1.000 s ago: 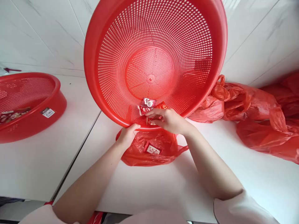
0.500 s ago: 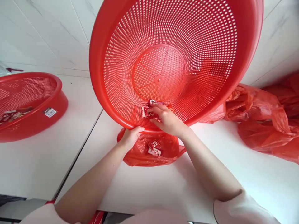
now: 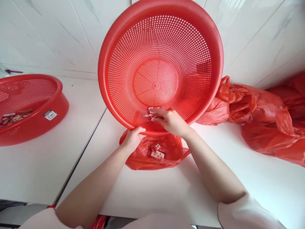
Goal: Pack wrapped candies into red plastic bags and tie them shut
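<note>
A large red perforated plastic basket is tilted with its mouth toward me. My left hand grips its lower rim, thumb on top and the other fingers hidden below. Inside, my right hand reaches over the lower wall with fingers stretched out and apart, touching a few small red-and-white wrapped packets. Fingers partly cover these packets. Directly under the rim an open red plastic bag sits on the table, with a white-and-red packet and a red packet visible in it.
To the left stands another red basket holding small packets. Several filled red plastic bags lie at the right along the tiled wall. A seam runs across the white table left of the bag.
The basket has tilted and shifted, its upper part moving down and left. My right fingers have moved slightly left over the packets, which have bunched together. My left hand stays on the rim.
</note>
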`<state>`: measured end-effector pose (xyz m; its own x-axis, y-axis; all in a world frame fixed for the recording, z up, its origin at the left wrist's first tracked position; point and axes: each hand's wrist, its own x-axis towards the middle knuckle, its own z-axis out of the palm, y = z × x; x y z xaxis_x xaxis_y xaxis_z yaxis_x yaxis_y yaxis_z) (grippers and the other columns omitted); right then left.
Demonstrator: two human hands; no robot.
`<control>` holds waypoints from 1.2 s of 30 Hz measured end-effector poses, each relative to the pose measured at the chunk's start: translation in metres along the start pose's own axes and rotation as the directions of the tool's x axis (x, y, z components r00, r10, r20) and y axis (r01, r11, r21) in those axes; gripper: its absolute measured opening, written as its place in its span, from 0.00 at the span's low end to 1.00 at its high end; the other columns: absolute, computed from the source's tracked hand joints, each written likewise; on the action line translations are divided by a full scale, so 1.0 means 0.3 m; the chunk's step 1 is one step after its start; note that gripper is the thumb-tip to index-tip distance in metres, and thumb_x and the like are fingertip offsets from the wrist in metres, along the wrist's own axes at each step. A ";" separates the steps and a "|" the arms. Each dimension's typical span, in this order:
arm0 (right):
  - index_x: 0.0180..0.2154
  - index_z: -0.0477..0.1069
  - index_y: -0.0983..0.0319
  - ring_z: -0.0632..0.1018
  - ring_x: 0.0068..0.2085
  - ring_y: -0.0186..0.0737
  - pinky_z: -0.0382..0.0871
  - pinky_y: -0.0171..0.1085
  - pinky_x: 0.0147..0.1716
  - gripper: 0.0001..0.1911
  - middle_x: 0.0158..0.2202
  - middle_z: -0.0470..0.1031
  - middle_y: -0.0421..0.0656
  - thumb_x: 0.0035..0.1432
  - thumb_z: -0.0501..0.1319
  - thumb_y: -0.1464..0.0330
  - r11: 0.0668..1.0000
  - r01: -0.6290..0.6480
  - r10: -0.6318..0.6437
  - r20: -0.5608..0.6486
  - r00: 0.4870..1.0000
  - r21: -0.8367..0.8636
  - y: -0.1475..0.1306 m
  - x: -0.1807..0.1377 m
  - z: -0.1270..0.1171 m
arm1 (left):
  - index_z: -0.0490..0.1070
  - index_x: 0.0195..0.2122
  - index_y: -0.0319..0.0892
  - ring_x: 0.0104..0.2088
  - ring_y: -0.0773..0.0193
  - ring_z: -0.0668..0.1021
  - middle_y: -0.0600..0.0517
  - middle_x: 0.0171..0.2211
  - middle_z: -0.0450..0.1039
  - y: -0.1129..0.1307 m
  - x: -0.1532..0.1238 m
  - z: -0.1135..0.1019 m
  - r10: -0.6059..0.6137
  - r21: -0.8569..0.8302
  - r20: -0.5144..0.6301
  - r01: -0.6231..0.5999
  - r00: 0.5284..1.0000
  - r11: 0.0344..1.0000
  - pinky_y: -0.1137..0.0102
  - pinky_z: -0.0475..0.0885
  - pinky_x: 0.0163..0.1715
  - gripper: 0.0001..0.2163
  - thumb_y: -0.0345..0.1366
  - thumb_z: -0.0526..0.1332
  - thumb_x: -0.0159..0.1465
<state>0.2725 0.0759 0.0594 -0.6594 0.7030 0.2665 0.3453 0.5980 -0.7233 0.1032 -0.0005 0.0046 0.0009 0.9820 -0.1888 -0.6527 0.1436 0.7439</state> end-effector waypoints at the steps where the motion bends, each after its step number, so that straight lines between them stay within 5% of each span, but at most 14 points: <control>1: 0.54 0.70 0.60 0.79 0.48 0.43 0.71 0.44 0.51 0.18 0.50 0.78 0.46 0.62 0.58 0.69 0.983 -0.011 0.015 -0.020 1.000 0.182 0.002 0.005 0.001 | 0.76 0.39 0.46 0.46 0.48 0.79 0.51 0.37 0.80 0.002 0.001 -0.001 -0.005 -0.008 0.001 0.005 1.000 1.000 0.57 0.73 0.48 0.13 0.28 0.63 0.52; 5: 0.43 0.72 0.61 0.81 0.43 0.40 0.75 0.41 0.48 0.11 0.43 0.80 0.44 0.57 0.64 0.66 0.625 -0.132 0.236 -0.025 0.971 0.770 0.005 0.022 0.005 | 0.77 0.41 0.45 0.46 0.48 0.79 0.50 0.38 0.80 0.007 0.010 -0.012 -0.021 -0.011 0.019 0.021 1.000 1.000 0.55 0.72 0.49 0.14 0.29 0.62 0.53; 8: 0.40 0.70 0.60 0.82 0.39 0.39 0.78 0.41 0.43 0.08 0.40 0.81 0.43 0.58 0.63 0.65 0.332 -0.253 0.381 0.116 0.917 0.908 -0.003 0.026 0.001 | 0.76 0.45 0.42 0.47 0.48 0.79 0.48 0.40 0.80 0.010 0.015 -0.018 0.012 0.001 0.012 -0.012 1.000 1.000 0.54 0.71 0.51 0.17 0.30 0.62 0.53; 11: 0.40 0.70 0.60 0.81 0.39 0.37 0.79 0.38 0.41 0.10 0.40 0.81 0.43 0.57 0.65 0.65 0.208 -0.307 0.375 0.215 0.902 0.929 -0.014 0.023 0.001 | 0.75 0.49 0.40 0.47 0.48 0.79 0.47 0.41 0.80 0.009 0.016 -0.020 0.028 0.025 -0.004 -0.028 1.000 0.999 0.54 0.70 0.53 0.20 0.30 0.63 0.53; 15: 0.40 0.74 0.62 0.81 0.36 0.34 0.76 0.33 0.41 0.19 0.36 0.82 0.40 0.44 0.74 0.70 0.254 -0.289 0.372 0.183 0.910 0.923 -0.021 0.021 0.015 | 0.75 0.49 0.40 0.47 0.48 0.79 0.47 0.40 0.80 -0.001 0.014 -0.031 -0.022 0.023 0.011 0.022 1.000 0.999 0.54 0.71 0.52 0.19 0.31 0.62 0.54; 20: 0.35 0.77 0.63 0.81 0.37 0.39 0.74 0.38 0.44 0.20 0.34 0.82 0.40 0.35 0.76 0.70 0.328 -0.290 0.364 0.163 0.917 0.899 -0.019 0.024 0.036 | 0.76 0.46 0.43 0.46 0.49 0.79 0.50 0.39 0.80 -0.009 0.012 -0.037 -0.012 0.061 -0.015 0.013 1.000 0.998 0.56 0.72 0.50 0.18 0.31 0.64 0.53; 29: 0.35 0.78 0.63 0.80 0.32 0.34 0.75 0.35 0.40 0.17 0.32 0.81 0.41 0.42 0.75 0.64 0.288 -0.386 0.377 0.267 0.887 0.876 -0.012 0.019 0.049 | 0.77 0.44 0.43 0.48 0.49 0.78 0.50 0.38 0.80 0.002 0.002 -0.009 0.042 0.045 0.072 -0.046 0.997 0.998 0.58 0.72 0.48 0.17 0.28 0.63 0.53; 36: 0.33 0.79 0.63 0.79 0.32 0.34 0.73 0.36 0.39 0.15 0.31 0.81 0.40 0.43 0.74 0.63 0.509 -0.323 0.296 0.190 0.936 0.798 -0.016 0.010 0.058 | 0.77 0.43 0.43 0.44 0.50 0.79 0.51 0.36 0.80 0.002 0.001 -0.004 0.042 0.043 0.060 -0.044 0.997 0.998 0.59 0.73 0.45 0.16 0.28 0.63 0.52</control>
<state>0.2573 0.0685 0.0525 -0.6415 0.7623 -0.0855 -0.1448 -0.2298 -0.9624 0.1018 -0.0002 0.0042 0.0188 0.9927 -0.1192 -0.6187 0.1052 0.7786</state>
